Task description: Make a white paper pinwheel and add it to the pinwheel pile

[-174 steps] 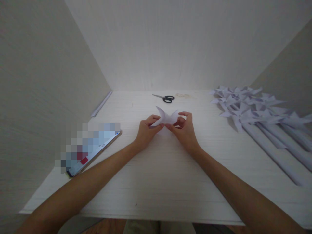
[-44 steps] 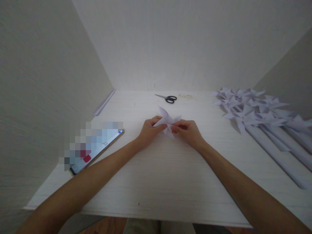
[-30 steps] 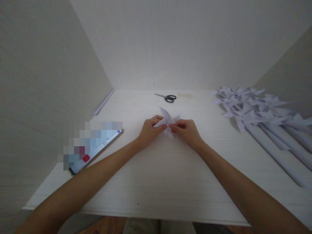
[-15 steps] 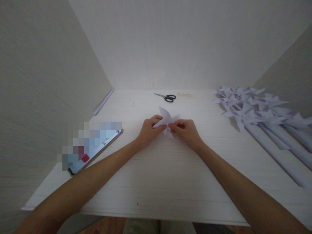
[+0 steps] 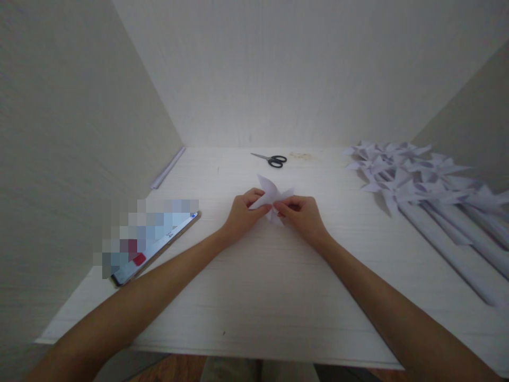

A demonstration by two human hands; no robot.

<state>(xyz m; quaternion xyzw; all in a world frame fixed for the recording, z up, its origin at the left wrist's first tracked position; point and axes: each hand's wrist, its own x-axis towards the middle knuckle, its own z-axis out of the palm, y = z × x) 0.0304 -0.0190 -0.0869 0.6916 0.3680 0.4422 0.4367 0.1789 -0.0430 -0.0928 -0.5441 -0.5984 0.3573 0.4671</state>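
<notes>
A small white folded paper piece (image 5: pixel 269 192) with pointed flaps sits just above the middle of the white table (image 5: pixel 254 297). My left hand (image 5: pixel 242 214) pinches its left side between thumb and fingers. Pressing in from the other side, my right hand (image 5: pixel 303 215) grips its centre and right flaps. The lower part of the paper is hidden behind my fingers. Both forearms reach in from the near edge.
Black-handled scissors (image 5: pixel 271 159) lie at the back centre. Several finished paper pinwheels on rolled paper sticks (image 5: pixel 421 191) fill the right side. A phone (image 5: pixel 153 241) lies at the left, and a thin paper roll (image 5: pixel 167 167) rests along the left wall. Walls enclose three sides.
Since the earliest frame the wide upright flaps have been folded inward into a tighter pointed shape. Over the last second my hands have barely shifted.
</notes>
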